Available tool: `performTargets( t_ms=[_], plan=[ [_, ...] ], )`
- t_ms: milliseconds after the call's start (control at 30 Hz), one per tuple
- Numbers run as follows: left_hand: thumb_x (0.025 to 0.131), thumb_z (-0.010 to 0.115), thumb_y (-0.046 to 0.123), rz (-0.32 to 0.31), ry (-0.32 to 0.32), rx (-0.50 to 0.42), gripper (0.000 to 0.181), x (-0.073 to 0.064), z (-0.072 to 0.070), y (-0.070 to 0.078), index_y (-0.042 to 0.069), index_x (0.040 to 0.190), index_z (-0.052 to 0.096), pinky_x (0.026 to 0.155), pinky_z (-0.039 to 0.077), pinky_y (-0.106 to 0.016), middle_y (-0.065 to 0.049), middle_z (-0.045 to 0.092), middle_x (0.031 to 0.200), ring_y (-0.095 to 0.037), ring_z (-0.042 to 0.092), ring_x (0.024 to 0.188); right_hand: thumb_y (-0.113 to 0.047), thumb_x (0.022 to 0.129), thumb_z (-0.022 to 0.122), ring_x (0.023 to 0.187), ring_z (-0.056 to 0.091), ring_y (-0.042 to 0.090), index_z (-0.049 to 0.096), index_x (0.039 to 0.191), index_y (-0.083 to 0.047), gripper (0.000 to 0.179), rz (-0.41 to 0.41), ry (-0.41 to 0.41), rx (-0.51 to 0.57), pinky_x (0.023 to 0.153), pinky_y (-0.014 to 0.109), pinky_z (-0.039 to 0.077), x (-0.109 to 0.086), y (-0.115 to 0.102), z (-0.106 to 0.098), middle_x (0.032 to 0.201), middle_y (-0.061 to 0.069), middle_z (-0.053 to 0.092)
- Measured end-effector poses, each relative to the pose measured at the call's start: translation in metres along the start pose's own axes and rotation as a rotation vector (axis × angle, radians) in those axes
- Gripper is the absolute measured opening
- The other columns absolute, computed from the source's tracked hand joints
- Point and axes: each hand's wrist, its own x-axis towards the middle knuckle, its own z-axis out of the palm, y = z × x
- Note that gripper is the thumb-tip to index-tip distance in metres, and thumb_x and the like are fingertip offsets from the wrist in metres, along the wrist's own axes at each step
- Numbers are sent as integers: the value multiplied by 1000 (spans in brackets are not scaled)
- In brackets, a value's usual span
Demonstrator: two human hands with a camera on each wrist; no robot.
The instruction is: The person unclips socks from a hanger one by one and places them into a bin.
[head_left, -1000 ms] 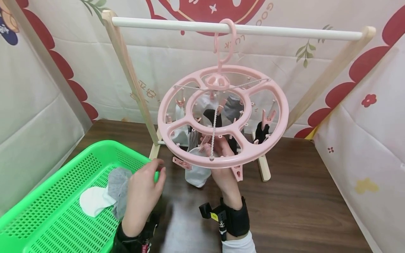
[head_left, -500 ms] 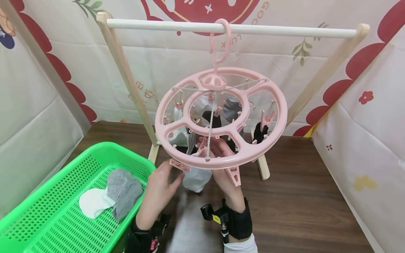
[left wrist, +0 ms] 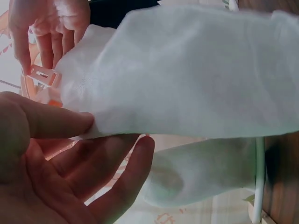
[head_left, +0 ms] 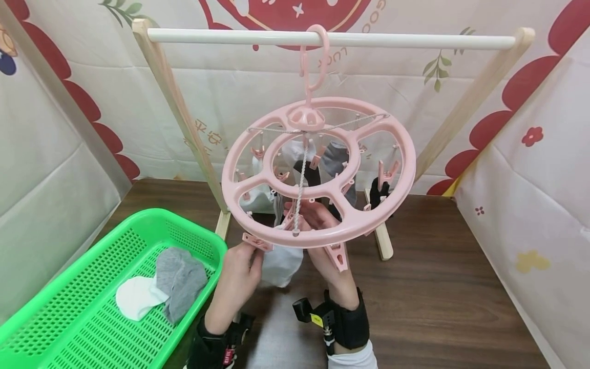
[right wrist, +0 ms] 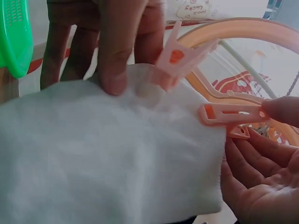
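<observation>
A white sock hangs below the pink round clip hanger. My left hand pinches the sock's edge between thumb and fingers. Under the hanger's ring, my right hand pinches a pink clothespin by its handles, its jaws at the cuff corner of the sock. Another pink clothespin sits at the sock's edge beside my left fingers. Through the ring, a black sock and a grey sock hang on the hanger; one more black sock is clipped at the right.
The hanger hooks over a white rod on a wooden stand. At the left stands a green basket holding a grey sock and a white one. Printed cloth walls surround the brown table.
My left hand has moved right from the basket's edge to the white sock and pinched its edge. My right hand stays at the clothespin under the ring.
</observation>
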Motion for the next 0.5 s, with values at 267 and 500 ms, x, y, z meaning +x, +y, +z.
performTargets(
  t_ms=[267,500],
  plan=[
    [81,57,-13,2,45,52,22,4,-4,-3,5,70,58,46,33,-29,2,42,57,-11,35,49,-11,94,62,112,59,21,52,120,12,36,8,-32,-39,91,30,46,1,-6,-3,119,20,62],
    [78,58,-14,23,76,49,27,5,-2,-4,8,64,53,45,33,-28,3,40,55,-11,34,48,2,90,59,103,64,13,58,116,12,28,25,34,-64,84,23,48,3,-13,-3,109,36,61]
  ],
)
